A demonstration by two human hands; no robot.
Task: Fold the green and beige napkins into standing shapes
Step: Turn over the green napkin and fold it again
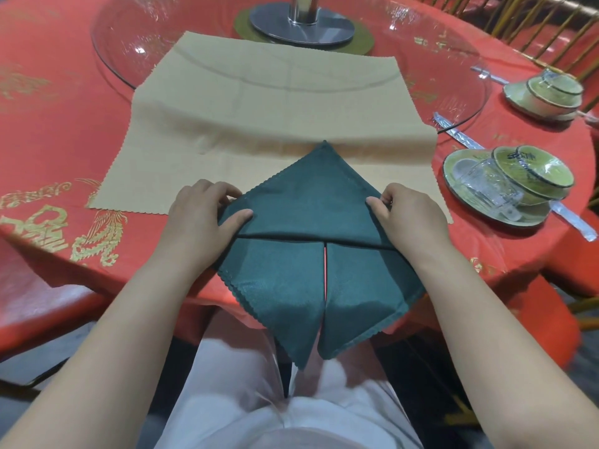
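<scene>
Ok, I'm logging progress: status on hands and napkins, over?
Left hand and right hand pinch green napkin side corners. Part-folded, flat, tails over table edge. Beige napkin spread flat behind. Nothing blocking.

Green napkin (311,202): matt woven cloth; tablecloth (48,131): glossy red; turntable (136,37): clear glass.

red-clothed round table (48,124) | glass turntable (136,34) | gold chairs (583,14) | grey floor (64,351)

Beige napkin (259,102) partly under green napkin (308,202), metal post (303,8) cropped at top edge
</scene>
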